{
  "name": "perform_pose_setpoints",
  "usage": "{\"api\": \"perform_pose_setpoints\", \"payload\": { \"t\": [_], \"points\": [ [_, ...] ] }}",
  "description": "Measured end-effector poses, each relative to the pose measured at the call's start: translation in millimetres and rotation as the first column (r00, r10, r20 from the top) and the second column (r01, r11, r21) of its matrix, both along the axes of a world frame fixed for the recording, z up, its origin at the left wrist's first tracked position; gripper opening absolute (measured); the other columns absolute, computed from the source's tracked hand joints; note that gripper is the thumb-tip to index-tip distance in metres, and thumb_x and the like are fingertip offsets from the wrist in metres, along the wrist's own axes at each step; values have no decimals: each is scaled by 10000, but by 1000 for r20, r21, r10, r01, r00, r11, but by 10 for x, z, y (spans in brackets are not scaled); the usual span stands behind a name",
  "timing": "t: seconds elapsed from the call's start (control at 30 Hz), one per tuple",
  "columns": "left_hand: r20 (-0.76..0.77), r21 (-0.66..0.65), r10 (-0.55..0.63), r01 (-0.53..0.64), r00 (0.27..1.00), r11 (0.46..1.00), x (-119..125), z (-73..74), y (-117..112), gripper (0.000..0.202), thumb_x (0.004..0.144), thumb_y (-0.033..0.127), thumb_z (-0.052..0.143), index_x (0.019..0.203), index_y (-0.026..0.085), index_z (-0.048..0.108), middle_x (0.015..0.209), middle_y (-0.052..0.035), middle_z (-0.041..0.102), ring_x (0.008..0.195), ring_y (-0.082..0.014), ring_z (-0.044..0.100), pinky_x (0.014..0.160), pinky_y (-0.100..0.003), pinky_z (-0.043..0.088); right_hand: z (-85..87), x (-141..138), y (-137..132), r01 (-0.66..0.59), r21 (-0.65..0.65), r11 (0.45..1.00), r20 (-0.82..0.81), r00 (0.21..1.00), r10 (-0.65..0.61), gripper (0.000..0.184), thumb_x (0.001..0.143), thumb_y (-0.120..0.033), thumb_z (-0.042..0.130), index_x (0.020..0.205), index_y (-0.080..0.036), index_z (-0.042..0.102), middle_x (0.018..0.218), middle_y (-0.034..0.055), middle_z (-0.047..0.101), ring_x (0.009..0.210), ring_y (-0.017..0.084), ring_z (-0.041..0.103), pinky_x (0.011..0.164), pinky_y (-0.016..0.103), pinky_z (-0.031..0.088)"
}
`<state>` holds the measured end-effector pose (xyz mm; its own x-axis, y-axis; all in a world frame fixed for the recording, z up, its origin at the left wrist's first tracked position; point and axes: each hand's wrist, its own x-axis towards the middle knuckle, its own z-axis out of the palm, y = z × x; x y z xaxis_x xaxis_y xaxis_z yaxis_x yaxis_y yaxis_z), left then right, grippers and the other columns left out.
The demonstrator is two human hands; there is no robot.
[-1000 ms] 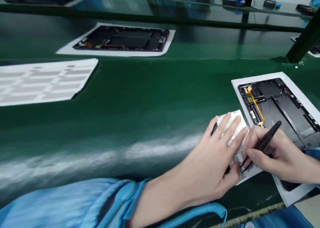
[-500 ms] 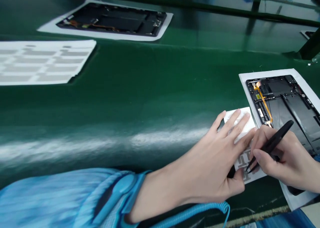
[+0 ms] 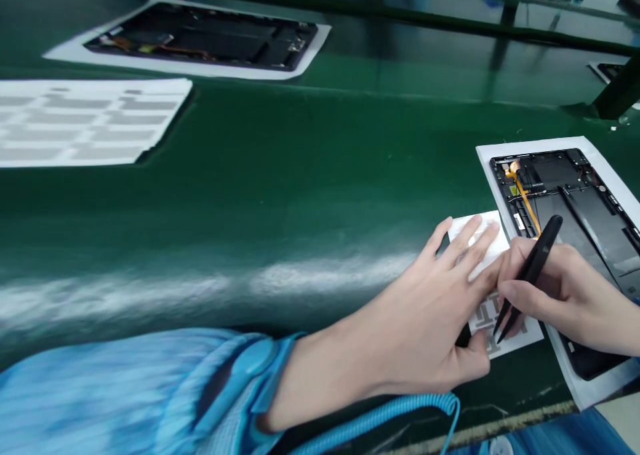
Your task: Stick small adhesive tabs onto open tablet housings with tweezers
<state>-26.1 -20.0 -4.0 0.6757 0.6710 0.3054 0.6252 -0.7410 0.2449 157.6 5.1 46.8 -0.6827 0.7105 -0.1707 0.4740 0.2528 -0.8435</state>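
"Where's the sheet?"

"White label sheet [image 3: 487,318], lower right, long axis running up-frame, under my flat, open left hand [image 3: 400,322]."

"Right?"

"Right hand [image 3: 565,302] closed on black tweezers [image 3: 531,268], tips at the sheet, beside the open tablet housing [image 3: 560,202]."

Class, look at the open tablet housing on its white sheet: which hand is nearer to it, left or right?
Right. The right hand, gripping black tweezers, lies over the lower part of the open tablet housing; the left hand rests farther off, on a label sheet beside it.
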Motion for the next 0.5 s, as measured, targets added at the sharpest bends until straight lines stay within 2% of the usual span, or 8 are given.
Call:
{"api": "perform_pose_setpoints", "payload": {
  "t": [0.23,0.4,0.5],
  "points": [
    [-4,4,10,-10,1000,1000,16,-1,2,721,723,265,488,1389,12,377,1485,-253,315,1403,-421,219,1126,-548,155,-25,1,-23,-3,72,997,-4,1000,4,235,945,-259,462,723,-187,485,716,18,565,623,145,628,561,244,528],
    [35,37,0,-2,999,999,16,-4,10,708,704,244,476,1375,44,371,1453,-231,368,1397,-400,242,1121,-540,168,7,-3,-18,-33,84,996,26,999,31,261,954,-302,485,724,-181,512,701,40,600,630,156,622,556,244,519],
    [17,17,6,-6,1000,1000,9,-1,11,697,713,256,481,1369,45,379,1472,-240,341,1401,-409,232,1121,-556,160,8,3,-1,-60,87,994,35,998,57,284,957,-320,485,714,-180,525,688,49,619,651,170,632,568,255,526]
  ]
}}
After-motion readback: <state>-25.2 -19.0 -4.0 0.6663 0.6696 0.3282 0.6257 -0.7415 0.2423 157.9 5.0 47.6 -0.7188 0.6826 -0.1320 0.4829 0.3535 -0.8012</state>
